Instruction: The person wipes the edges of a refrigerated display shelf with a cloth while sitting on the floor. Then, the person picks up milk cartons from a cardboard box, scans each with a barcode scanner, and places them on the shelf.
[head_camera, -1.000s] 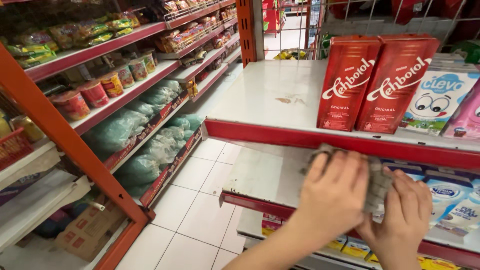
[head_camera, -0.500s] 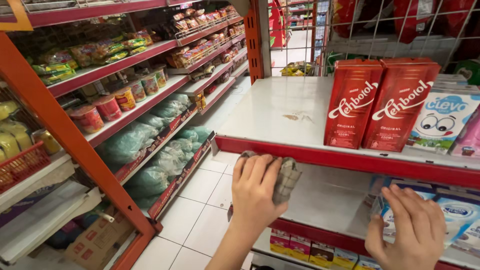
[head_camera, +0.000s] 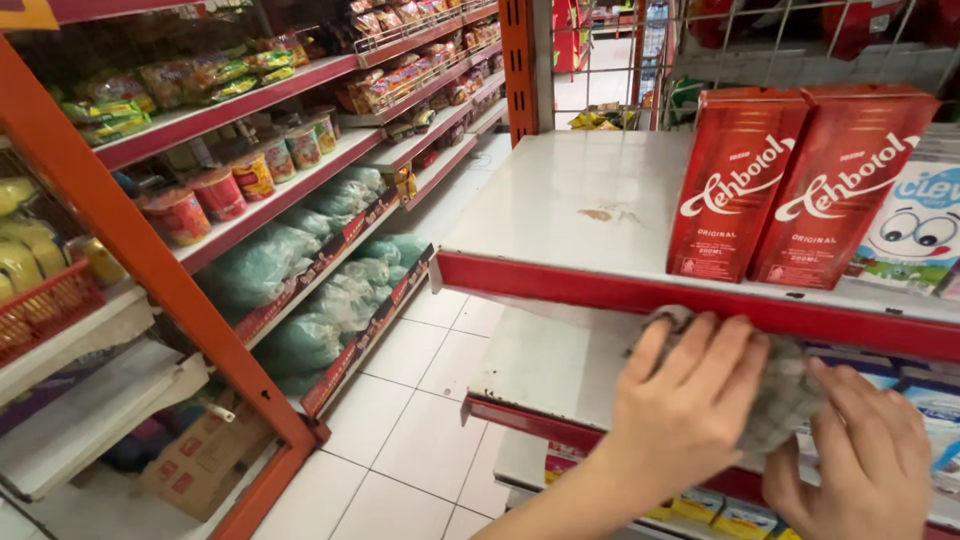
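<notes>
- Left hand (head_camera: 690, 405) lay flat over a grey cloth (head_camera: 785, 395), fingers spread and curled over its near edge; grip was loose, pressing more than clasping, but it had the cloth under it.
- Right hand (head_camera: 865, 465) sat just right of and nearer than the left, fingers bent, tips touching the cloth's right side. Whether it truly clasped the cloth could not be told; palm was turned away from the camera.
- Cloth was bunched, resting at the front of the middle shelf (head_camera: 560, 365), just below the red front lip (head_camera: 620, 290) of the upper shelf.
- Upper shelf (head_camera: 570, 200) was grey metal, with a small brown smudge (head_camera: 605, 213) near its middle. Two tall red cartons (head_camera: 795, 185) stood upright at its right, touching; a white and blue pack (head_camera: 915, 235) stood just right of them.
- Blue and white packs (head_camera: 925, 410) sat on the middle shelf, behind the right hand and partly hidden.
- Far left: an aisle of shelves with green bagged goods (head_camera: 300, 270) and red-lidded tubs (head_camera: 215, 190); white tiled floor (head_camera: 400, 430) between.
- Judgement: step in hand looked like wiping the middle shelf with the cloth, both hands bearing on it.
- Judgement: next move would call for steady downward pressure and a sweep left across the bare metal, keeping clear of the packs on the right.
</notes>
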